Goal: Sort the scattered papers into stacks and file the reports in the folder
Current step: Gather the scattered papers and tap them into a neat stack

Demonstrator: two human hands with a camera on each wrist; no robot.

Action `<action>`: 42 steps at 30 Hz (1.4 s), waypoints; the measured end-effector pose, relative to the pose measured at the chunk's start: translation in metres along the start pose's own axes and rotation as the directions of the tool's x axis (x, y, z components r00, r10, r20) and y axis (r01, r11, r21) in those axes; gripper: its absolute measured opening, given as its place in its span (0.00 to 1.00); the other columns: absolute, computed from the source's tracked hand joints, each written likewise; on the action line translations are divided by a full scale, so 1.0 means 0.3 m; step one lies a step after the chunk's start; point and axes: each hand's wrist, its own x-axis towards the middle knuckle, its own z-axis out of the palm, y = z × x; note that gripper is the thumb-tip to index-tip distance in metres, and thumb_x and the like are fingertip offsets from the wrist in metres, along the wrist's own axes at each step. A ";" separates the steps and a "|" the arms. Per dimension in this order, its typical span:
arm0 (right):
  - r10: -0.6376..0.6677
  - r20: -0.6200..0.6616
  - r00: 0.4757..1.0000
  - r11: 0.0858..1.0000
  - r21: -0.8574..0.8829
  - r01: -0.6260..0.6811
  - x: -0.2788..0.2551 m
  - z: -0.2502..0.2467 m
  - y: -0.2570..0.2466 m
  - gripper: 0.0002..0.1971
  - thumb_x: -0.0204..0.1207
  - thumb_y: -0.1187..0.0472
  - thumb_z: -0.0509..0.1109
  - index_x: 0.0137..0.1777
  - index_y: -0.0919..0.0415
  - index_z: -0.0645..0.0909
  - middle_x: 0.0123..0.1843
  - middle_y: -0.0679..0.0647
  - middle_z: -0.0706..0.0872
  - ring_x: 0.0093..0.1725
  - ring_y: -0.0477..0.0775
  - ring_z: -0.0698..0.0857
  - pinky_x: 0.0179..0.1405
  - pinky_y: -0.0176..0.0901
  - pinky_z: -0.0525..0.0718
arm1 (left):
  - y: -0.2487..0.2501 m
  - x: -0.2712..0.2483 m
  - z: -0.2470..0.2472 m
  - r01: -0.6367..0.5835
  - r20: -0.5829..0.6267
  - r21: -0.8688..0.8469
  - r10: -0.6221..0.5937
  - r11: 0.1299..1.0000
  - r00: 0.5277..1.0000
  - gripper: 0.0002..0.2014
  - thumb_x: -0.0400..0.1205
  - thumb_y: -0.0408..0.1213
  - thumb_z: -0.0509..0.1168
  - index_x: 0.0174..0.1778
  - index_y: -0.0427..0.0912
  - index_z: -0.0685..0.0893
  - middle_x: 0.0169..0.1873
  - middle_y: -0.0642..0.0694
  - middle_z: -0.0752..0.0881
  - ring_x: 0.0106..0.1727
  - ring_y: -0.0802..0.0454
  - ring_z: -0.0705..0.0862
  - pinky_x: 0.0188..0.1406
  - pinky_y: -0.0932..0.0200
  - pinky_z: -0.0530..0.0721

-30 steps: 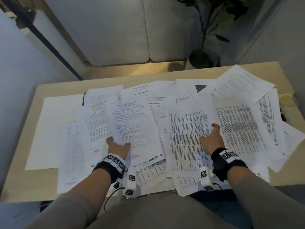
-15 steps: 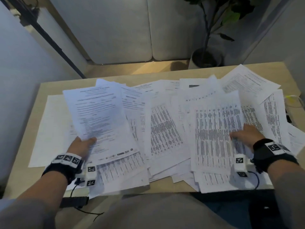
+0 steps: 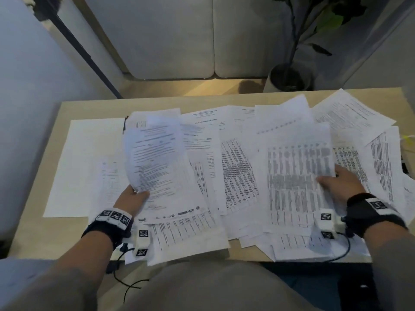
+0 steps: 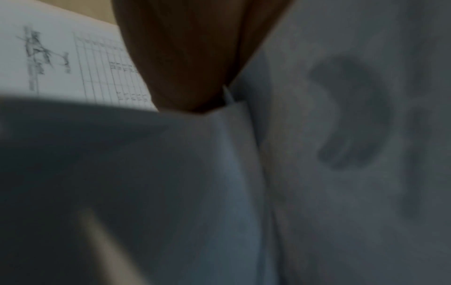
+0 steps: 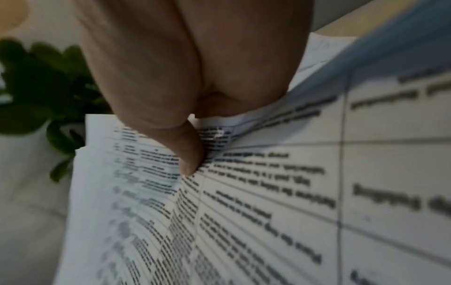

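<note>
Printed papers (image 3: 235,167) lie scattered and overlapping across the wooden table (image 3: 33,198). My left hand (image 3: 132,198) pinches the bottom edge of a text report sheet (image 3: 152,158), which is lifted and curls above the pile. In the left wrist view the left hand's fingers (image 4: 183,57) clamp the sheet's edge (image 4: 317,154), blurred and dim. My right hand (image 3: 341,182) grips a table-printed sheet (image 3: 298,171) by its right edge. The right wrist view shows the thumb (image 5: 190,154) pressed on that table-printed sheet (image 5: 268,192), with the other fingers underneath.
A blank white sheet (image 3: 89,153) lies at the table's left. A dark edge (image 3: 124,126) peeks from under the papers at the back left. A potted plant (image 3: 289,77) stands behind the table. Something yellow (image 3: 407,139) sits at the right edge.
Both hands have lifted their sheets out of the pile and moved apart. The left hand's text sheet swung left, then back toward the middle, and now curls.
</note>
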 end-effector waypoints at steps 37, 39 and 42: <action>0.010 0.489 0.872 0.999 0.039 -0.033 -0.049 0.118 -0.140 0.40 0.63 0.51 0.89 0.76 0.59 0.80 0.75 0.53 0.85 0.72 0.54 0.84 0.71 0.47 0.76 | 0.130 -0.091 0.062 -0.057 0.142 -0.202 0.087 0.978 0.986 0.26 0.88 0.42 0.69 0.83 0.48 0.75 0.70 0.54 0.85 0.73 0.48 0.81 0.82 0.43 0.73; -0.007 0.468 0.884 1.000 0.000 0.008 -0.040 0.121 -0.132 0.24 0.71 0.54 0.84 0.67 0.56 0.85 0.73 0.55 0.87 0.67 0.51 0.86 0.66 0.46 0.79 | 0.117 -0.083 0.062 -0.045 0.160 -0.218 0.081 0.975 0.984 0.27 0.86 0.45 0.72 0.82 0.49 0.76 0.70 0.55 0.85 0.73 0.49 0.83 0.82 0.42 0.73; -0.051 0.375 0.926 0.994 -0.068 0.082 -0.028 0.105 -0.119 0.21 0.84 0.56 0.74 0.76 0.59 0.80 0.78 0.54 0.83 0.74 0.58 0.82 0.73 0.61 0.79 | 0.079 -0.060 0.049 -0.028 0.150 -0.235 0.065 0.972 0.987 0.30 0.84 0.47 0.73 0.83 0.50 0.76 0.72 0.55 0.86 0.73 0.48 0.83 0.81 0.39 0.74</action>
